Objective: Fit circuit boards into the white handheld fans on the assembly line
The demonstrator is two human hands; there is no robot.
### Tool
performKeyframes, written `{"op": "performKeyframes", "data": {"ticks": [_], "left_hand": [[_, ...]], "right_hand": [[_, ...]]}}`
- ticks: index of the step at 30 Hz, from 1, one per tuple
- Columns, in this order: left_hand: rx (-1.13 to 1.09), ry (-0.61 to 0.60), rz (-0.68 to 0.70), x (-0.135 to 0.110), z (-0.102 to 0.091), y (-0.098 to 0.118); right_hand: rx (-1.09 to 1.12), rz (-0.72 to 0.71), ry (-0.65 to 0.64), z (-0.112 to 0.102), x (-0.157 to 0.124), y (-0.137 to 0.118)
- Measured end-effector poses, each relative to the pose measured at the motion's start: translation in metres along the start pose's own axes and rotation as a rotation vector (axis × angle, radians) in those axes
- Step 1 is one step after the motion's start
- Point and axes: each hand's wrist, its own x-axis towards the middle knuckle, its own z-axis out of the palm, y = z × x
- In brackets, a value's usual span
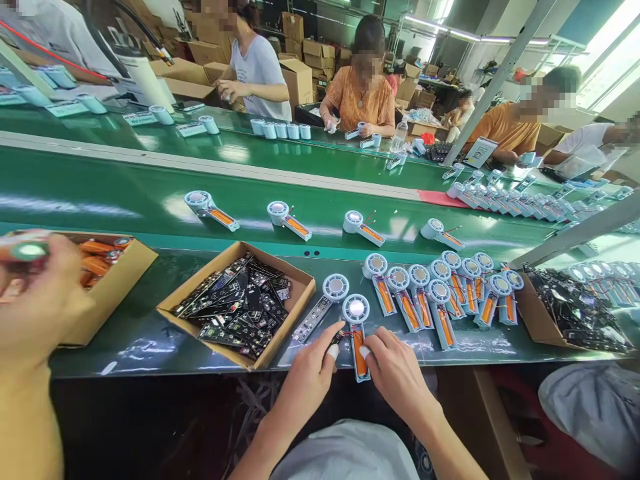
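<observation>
Fan unit (357,335) on tabletop (135,343), between the hands; long axis runs toward the near edge, head away. Right hand (395,363) nearer, fingers closed on the handle (359,363) at its right side. Left hand (310,363) just left, fingers pinched shut on a small dark board (339,337). Middle carton (300,293): black circuit boards (240,303); left carton (125,287): orange cells (95,260); right carton (539,320): more dark pieces (575,307)

Small black part (337,337) — partly hidden

Factory assembly workshop | green conveyor belt (125,181) | several workers (367,103) | stacked cartons (318,59)
</observation>
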Motion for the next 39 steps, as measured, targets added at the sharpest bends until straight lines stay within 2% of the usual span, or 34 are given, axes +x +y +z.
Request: {"op": "performKeyframes", "data": {"ticks": [2,5,8,10,12,14,18,22,26,30,39], "left_hand": [[0.125,0.017,0.083,-0.001,0.004,-0.001],[0.372,-0.033,0.126,-0.004,0.006,0.001],[0.628,-0.102,0.141,-0.007,0.005,0.005],[0.688,-0.126,0.150,-0.007,0.004,0.007],[0.625,-0.114,0.131,-0.007,0.003,0.006],[0.444,-0.074,0.112,-0.006,0.004,0.004],[-0.001,0.023,-0.008,-0.008,0.008,-0.001],[-0.240,0.099,-0.158,-0.006,0.006,-0.001],[-0.263,0.094,-0.174,-0.002,0.002,-0.001],[-0.288,0.069,-0.196,-0.002,0.002,0.000],[-0.291,0.052,-0.185,-0.002,0.005,0.002]], "right_hand": [[0.062,0.030,0.075,0.001,0.003,0.000],[0.252,0.067,0.178,0.007,0.012,0.002],[0.578,0.166,0.197,0.020,0.023,0.000],[0.823,0.269,0.173,0.029,0.028,-0.003],[0.975,0.338,0.163,0.035,0.031,-0.007],[1.021,0.345,0.155,0.037,0.032,-0.009],[1.075,0.232,0.093,0.027,0.029,-0.005],[1.179,0.182,0.007,0.018,0.026,0.001],[1.290,0.229,-0.053,0.022,0.024,0.002],[1.195,0.287,-0.038,0.027,0.025,0.002],[0.854,0.133,0.076,0.025,0.027,-0.003]]}}
